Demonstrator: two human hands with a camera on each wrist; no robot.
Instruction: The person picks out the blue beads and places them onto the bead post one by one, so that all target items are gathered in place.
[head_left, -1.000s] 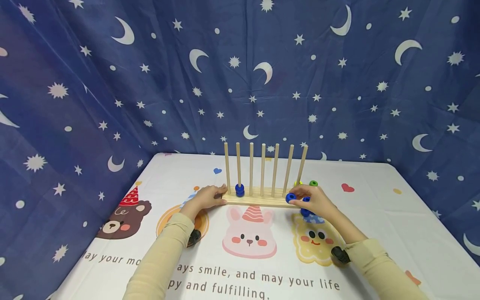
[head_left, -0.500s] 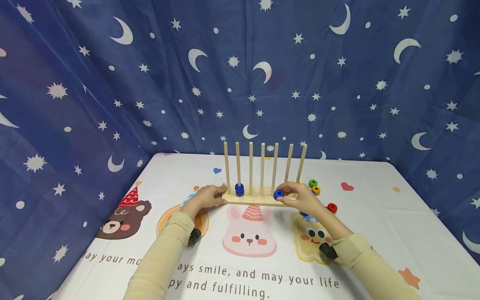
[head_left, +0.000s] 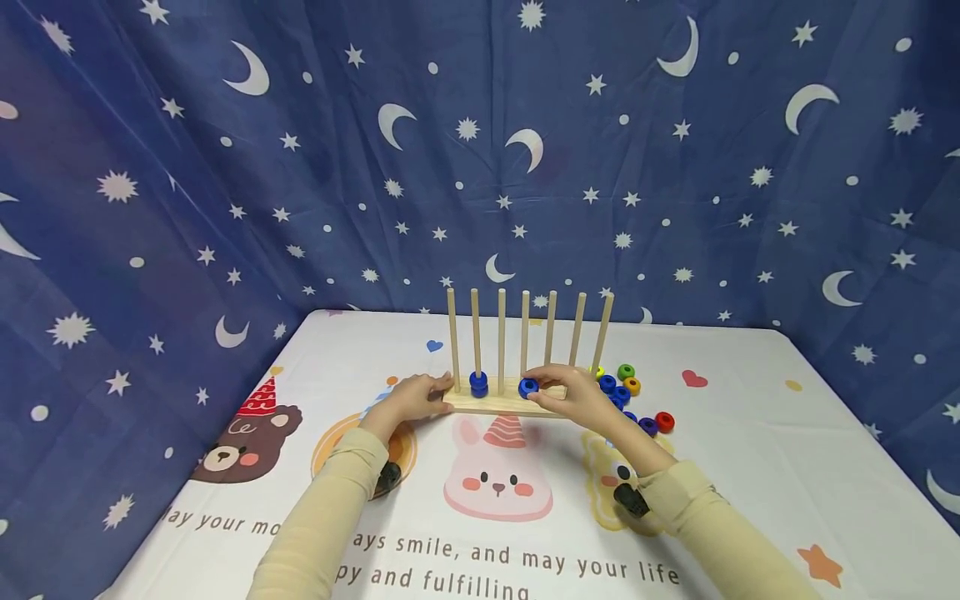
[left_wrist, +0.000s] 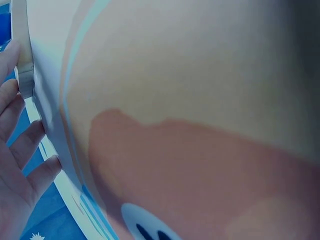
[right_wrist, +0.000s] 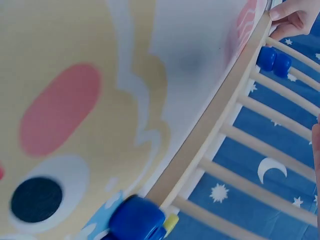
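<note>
A wooden peg rack (head_left: 480, 402) with several upright dowels stands on the tabletop. At its left end, my left hand (head_left: 408, 397) grips the base, thumb at the front corner; the left wrist view shows the fingers (left_wrist: 31, 142) around that end. Two blue beads sit stacked (head_left: 478, 384) on the second dowel from the left. My right hand (head_left: 581, 394) pinches another blue bead (head_left: 528, 388) between thumb and fingers, in front of the middle dowels and low over the base. Its hole faces the head camera.
Right of the rack lie loose beads: several blue ones (head_left: 621, 395), a green (head_left: 626, 371), an orange (head_left: 633, 386), a red (head_left: 664, 422) and a yellow one (head_left: 597, 372) partly behind a dowel. A printed white cloth (head_left: 750, 467) covers the table; a blue curtain (head_left: 480, 167) hangs behind.
My right hand has carried the blue bead leftward along the front of the rack, uncovering the loose beads at the right. The left hand stays at the rack's end.
</note>
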